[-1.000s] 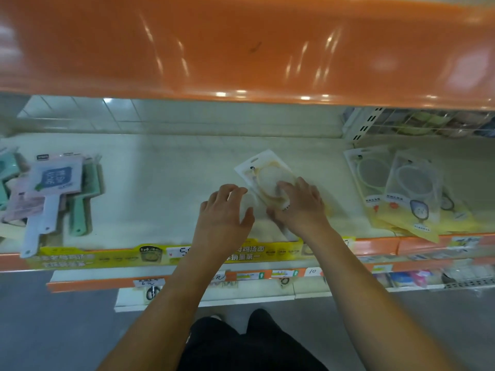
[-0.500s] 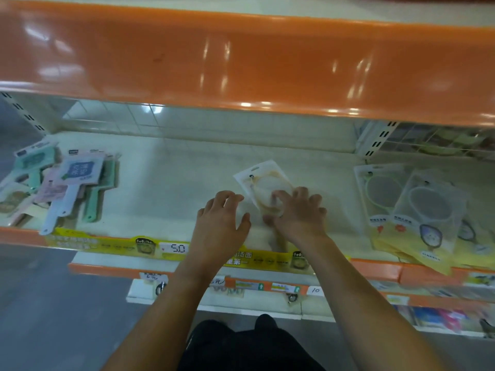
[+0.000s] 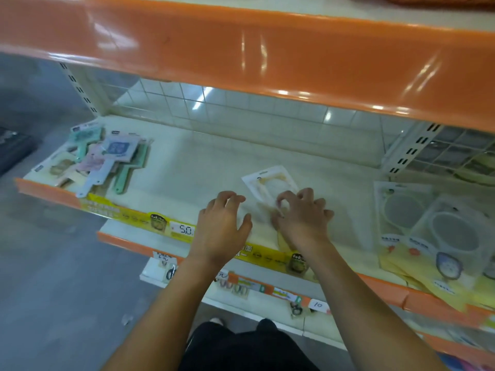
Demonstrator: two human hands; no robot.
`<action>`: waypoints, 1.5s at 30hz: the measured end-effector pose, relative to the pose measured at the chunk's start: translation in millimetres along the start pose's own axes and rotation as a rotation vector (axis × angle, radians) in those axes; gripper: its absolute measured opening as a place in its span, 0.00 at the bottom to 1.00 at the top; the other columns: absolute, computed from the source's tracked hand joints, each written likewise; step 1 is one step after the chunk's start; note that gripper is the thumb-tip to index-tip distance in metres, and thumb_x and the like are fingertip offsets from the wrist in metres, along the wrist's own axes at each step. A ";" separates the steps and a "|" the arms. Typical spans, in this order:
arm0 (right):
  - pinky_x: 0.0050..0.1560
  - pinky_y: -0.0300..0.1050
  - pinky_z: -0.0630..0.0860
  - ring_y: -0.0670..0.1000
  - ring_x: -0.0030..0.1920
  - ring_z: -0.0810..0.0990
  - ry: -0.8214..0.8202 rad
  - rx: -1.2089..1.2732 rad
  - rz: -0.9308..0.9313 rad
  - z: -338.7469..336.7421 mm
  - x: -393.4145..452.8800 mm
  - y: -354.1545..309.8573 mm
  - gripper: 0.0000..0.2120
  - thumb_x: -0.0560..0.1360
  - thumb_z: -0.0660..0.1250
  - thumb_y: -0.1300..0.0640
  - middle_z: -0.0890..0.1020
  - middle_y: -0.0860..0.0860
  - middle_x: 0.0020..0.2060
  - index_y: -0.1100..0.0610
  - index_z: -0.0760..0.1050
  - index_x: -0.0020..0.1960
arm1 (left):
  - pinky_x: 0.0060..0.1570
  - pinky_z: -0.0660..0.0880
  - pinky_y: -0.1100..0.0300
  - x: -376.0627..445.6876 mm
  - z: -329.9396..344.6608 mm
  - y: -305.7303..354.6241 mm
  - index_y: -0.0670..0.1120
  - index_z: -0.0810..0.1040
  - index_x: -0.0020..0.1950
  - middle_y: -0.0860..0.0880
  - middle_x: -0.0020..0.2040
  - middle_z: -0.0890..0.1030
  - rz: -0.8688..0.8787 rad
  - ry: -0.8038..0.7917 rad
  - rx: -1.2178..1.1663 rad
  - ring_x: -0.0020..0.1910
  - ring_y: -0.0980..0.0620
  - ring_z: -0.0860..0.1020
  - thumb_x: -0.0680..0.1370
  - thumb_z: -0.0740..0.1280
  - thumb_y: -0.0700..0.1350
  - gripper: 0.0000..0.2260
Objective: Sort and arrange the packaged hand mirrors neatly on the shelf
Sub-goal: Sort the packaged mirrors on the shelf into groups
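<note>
Clear slippery plastic is what I'm dealing with here. My right hand (image 3: 300,218) has its fingers curled down on the near end of a packaged hand mirror (image 3: 270,187), pinching at the wrapper, though I can't tell if I've really got a grip or am just pressing on it. My left hand (image 3: 222,223) is just beside it, fingers bent and loosely spread, holding nothing, hovering over the bare shelf (image 3: 192,170).

The pack lies flat and skewed, its far end pointing away from my hands toward the back. My guess at the trouble: the film could slide under my fingertips, so the pack skates off instead of lifting, or spins further out of line.

Well off past my left hand there's a messy heap of handled mirrors (image 3: 107,159), some poking toward the front edge; a careless sweep could knock those off. Past my right hand sits a stack of round mirror packs (image 3: 428,226), overlapping and leaning on each other, which would slump if bumped.
</note>
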State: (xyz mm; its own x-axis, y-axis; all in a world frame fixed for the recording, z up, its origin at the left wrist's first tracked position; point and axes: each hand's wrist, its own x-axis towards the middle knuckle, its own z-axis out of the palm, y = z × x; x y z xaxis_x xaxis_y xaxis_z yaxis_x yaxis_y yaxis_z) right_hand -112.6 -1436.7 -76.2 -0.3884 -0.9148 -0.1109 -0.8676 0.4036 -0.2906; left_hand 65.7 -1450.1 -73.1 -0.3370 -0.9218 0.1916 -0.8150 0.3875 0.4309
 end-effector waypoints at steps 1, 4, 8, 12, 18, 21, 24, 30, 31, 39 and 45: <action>0.55 0.53 0.63 0.58 0.56 0.68 0.002 0.018 -0.019 1.0 0.8 0.2 0.17 0.68 0.69 0.42 0.67 0.49 0.56 0.42 0.73 0.56 | 0.51 0.73 0.48 -1.7 -1.0 0.5 0.46 0.75 0.63 0.47 0.63 0.74 -0.016 0.000 0.000 0.57 0.42 0.76 0.76 0.66 0.50 0.17; 0.56 0.52 0.67 0.58 0.57 0.66 -0.013 0.117 -0.092 5.0 1.8 -2.7 0.17 0.68 0.70 0.45 0.67 0.48 0.57 0.41 0.75 0.56 | 0.51 0.73 0.48 -6.6 -4.0 -0.2 0.46 0.76 0.62 0.47 0.63 0.74 -0.064 0.011 0.005 0.57 0.42 0.76 0.74 0.63 0.53 0.19; 0.57 0.52 0.72 0.57 0.58 0.65 0.005 0.210 -0.146 8.7 1.0 -4.7 0.15 0.70 0.70 0.50 0.68 0.48 0.58 0.43 0.77 0.57 | 0.52 0.73 0.48 -10.6 -4.6 0.0 0.46 0.76 0.62 0.47 0.63 0.74 -0.096 0.007 0.018 0.58 0.43 0.76 0.75 0.63 0.53 0.19; 0.57 0.52 0.72 0.57 0.58 0.65 0.033 0.244 -0.169 8.1 -1.2 -4.1 0.12 0.73 0.67 0.51 0.69 0.48 0.59 0.44 0.77 0.56 | 0.50 0.74 0.48 -12.9 -2.4 1.4 0.46 0.76 0.62 0.46 0.62 0.75 -0.088 0.015 0.029 0.56 0.43 0.77 0.75 0.64 0.52 0.18; 0.56 0.52 0.71 0.56 0.59 0.65 0.099 0.258 -0.144 -7.3 -3.9 -0.8 0.13 0.74 0.66 0.49 0.69 0.48 0.60 0.44 0.77 0.58 | 0.50 0.76 0.47 -4.6 0.0 10.2 0.46 0.76 0.62 0.46 0.62 0.75 -0.036 0.005 0.022 0.57 0.43 0.77 0.75 0.60 0.53 0.20; 0.56 0.52 0.72 0.56 0.60 0.65 0.142 0.272 -0.108 -16.8 -5.3 3.5 0.14 0.74 0.66 0.49 0.69 0.48 0.61 0.43 0.77 0.59 | 0.50 0.76 0.46 3.8 4.4 15.1 0.46 0.75 0.62 0.47 0.62 0.75 0.018 -0.002 -0.003 0.56 0.43 0.77 0.75 0.59 0.54 0.20; 0.55 0.53 0.73 0.57 0.59 0.65 0.209 0.275 -0.030 -22.8 -7.9 13.6 0.14 0.73 0.66 0.49 0.69 0.48 0.60 0.43 0.77 0.59 | 0.52 0.75 0.47 14.0 12.8 23.4 0.47 0.75 0.63 0.48 0.62 0.74 0.063 -0.043 -0.022 0.57 0.44 0.76 0.75 0.59 0.55 0.20; 0.56 0.50 0.70 0.57 0.59 0.65 0.257 0.212 0.157 -29.5 -14.8 41.6 0.14 0.73 0.66 0.47 0.68 0.47 0.61 0.42 0.77 0.59 | 0.51 0.73 0.51 34.8 28.1 46.1 0.49 0.75 0.62 0.50 0.62 0.74 0.214 -0.123 -0.075 0.57 0.46 0.76 0.76 0.61 0.53 0.18; 0.57 0.49 0.69 0.58 0.60 0.66 0.287 0.207 0.181 -30.2 -16.9 46.0 0.14 0.73 0.66 0.47 0.69 0.48 0.61 0.43 0.77 0.59 | 0.52 0.72 0.51 39.5 29.5 50.1 0.49 0.74 0.63 0.50 0.63 0.73 0.230 -0.148 -0.080 0.58 0.46 0.76 0.76 0.63 0.52 0.17; 0.50 0.53 0.69 0.62 0.51 0.76 0.566 0.165 0.404 -25.3 -39.4 85.0 0.14 0.67 0.62 0.48 0.77 0.52 0.53 0.47 0.82 0.48 | 0.56 0.71 0.49 52.7 48.9 77.6 0.49 0.72 0.65 0.49 0.64 0.72 0.415 -0.260 -0.102 0.60 0.46 0.74 0.77 0.64 0.51 0.18; 0.51 0.55 0.68 0.63 0.55 0.70 0.572 0.136 0.560 -36.5 -50.1 106.9 0.11 0.69 0.71 0.51 0.75 0.52 0.58 0.47 0.82 0.51 | 0.57 0.70 0.49 59.4 56.6 91.1 0.49 0.72 0.65 0.50 0.64 0.72 0.497 -0.294 -0.126 0.60 0.46 0.74 0.77 0.64 0.51 0.17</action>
State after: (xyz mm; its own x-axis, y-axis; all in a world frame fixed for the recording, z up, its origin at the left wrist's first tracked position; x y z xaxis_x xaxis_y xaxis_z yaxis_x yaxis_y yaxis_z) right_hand -197.3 -1347.1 -67.1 -0.8844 -0.4126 0.2180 -0.4662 0.7602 -0.4526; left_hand -55.2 -1470.2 -72.4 -0.7952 -0.5866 0.1532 -0.4693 0.7555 0.4571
